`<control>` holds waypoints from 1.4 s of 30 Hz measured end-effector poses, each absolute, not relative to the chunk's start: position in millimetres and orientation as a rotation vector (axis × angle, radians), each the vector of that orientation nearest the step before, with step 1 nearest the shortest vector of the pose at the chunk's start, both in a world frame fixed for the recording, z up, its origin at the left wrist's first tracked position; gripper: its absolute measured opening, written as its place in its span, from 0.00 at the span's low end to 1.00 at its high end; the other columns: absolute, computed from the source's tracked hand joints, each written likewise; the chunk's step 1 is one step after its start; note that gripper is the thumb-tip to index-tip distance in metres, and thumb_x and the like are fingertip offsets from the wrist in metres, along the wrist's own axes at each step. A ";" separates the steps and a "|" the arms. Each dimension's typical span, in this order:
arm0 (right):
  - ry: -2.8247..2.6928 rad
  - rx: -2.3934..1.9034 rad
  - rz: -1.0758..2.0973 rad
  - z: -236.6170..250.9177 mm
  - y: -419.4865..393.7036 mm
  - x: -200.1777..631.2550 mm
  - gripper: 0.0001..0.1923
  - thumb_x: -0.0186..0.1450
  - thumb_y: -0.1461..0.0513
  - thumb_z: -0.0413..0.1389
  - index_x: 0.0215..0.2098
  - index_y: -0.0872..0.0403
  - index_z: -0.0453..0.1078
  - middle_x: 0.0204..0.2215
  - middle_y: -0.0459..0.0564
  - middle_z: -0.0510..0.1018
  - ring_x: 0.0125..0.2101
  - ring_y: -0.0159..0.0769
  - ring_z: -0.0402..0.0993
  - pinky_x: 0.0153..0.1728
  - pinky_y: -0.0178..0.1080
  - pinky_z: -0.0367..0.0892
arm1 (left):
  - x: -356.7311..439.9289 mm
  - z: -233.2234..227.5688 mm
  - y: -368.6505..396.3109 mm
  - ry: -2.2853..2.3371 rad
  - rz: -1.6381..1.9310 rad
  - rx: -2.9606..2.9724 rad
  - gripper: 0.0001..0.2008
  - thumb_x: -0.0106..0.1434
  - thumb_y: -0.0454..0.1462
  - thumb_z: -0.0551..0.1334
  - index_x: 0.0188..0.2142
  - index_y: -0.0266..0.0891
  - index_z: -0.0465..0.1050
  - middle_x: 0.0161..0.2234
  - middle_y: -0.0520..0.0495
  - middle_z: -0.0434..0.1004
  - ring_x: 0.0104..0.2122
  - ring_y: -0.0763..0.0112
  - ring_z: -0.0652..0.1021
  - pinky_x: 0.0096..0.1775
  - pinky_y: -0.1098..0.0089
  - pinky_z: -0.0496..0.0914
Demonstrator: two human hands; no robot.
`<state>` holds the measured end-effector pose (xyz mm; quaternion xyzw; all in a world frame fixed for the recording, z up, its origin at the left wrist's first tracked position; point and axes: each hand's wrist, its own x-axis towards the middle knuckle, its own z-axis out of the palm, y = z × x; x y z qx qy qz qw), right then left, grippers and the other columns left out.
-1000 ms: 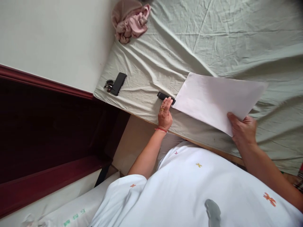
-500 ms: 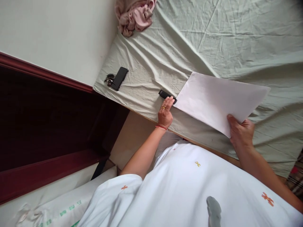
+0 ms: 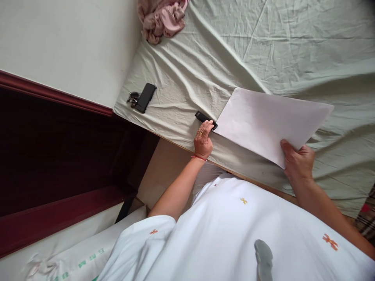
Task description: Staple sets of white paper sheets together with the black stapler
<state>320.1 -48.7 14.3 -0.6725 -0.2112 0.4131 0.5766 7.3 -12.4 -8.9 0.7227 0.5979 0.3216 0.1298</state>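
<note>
Wrinkled pale green sheet: I see the left hand laid on a black stapler at the white paper's near-left corner; whether it grips, I cannot tell. The right hand clamps the paper's near-right corner, thumb uppermost. Compared with half a second ago, my view shifts slightly; both hands keep their places, so the work appears held at the same point

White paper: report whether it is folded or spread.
Spread: the white paper shows one broad face with no visible crease; the right hand grips it.
</note>
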 end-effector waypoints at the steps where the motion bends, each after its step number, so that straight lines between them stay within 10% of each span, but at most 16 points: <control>1: -0.497 -1.578 0.967 14.6 -48.7 319.8 0.18 0.48 0.56 0.71 0.34 0.57 0.80 0.33 0.48 0.83 0.30 0.34 0.77 0.39 0.40 0.75 | 7.4 -9.0 -12.6 1.742 0.931 2.100 0.31 0.59 0.25 0.50 0.58 0.42 0.74 0.62 0.45 0.78 0.69 0.65 0.70 0.73 0.55 0.62; 25: -0.381 -1.684 1.169 43.0 -82.1 342.9 0.23 0.42 0.55 0.77 0.34 0.55 0.83 0.34 0.49 0.86 0.29 0.32 0.78 0.32 0.34 0.75 | 6.1 -14.6 -14.5 1.663 1.127 2.097 0.26 0.64 0.29 0.55 0.62 0.40 0.68 0.66 0.37 0.72 0.71 0.60 0.66 0.73 0.53 0.58; 31: -0.448 -1.636 1.015 49.7 -100.9 375.6 0.24 0.43 0.55 0.78 0.37 0.51 0.83 0.38 0.45 0.86 0.36 0.30 0.80 0.45 0.34 0.77 | 5.6 3.4 -47.0 1.656 1.287 1.561 0.16 0.71 0.41 0.58 0.55 0.41 0.71 0.56 0.36 0.79 0.59 0.58 0.78 0.56 0.57 0.75; 37: -0.618 -1.637 1.043 50.2 -107.3 373.7 0.19 0.48 0.54 0.77 0.35 0.50 0.84 0.36 0.46 0.85 0.41 0.35 0.80 0.54 0.42 0.75 | 10.8 25.5 -63.2 1.202 1.104 1.248 0.33 0.64 0.51 0.70 0.64 0.46 0.67 0.61 0.37 0.76 0.62 0.59 0.76 0.60 0.61 0.72; 42: -0.761 -1.645 1.092 49.9 -101.7 360.4 0.17 0.48 0.52 0.75 0.32 0.51 0.83 0.33 0.48 0.85 0.40 0.39 0.79 0.54 0.48 0.76 | 17.2 31.5 -56.8 1.193 1.056 1.084 0.24 0.60 0.54 0.71 0.48 0.41 0.80 0.46 0.43 0.85 0.51 0.57 0.82 0.57 0.56 0.75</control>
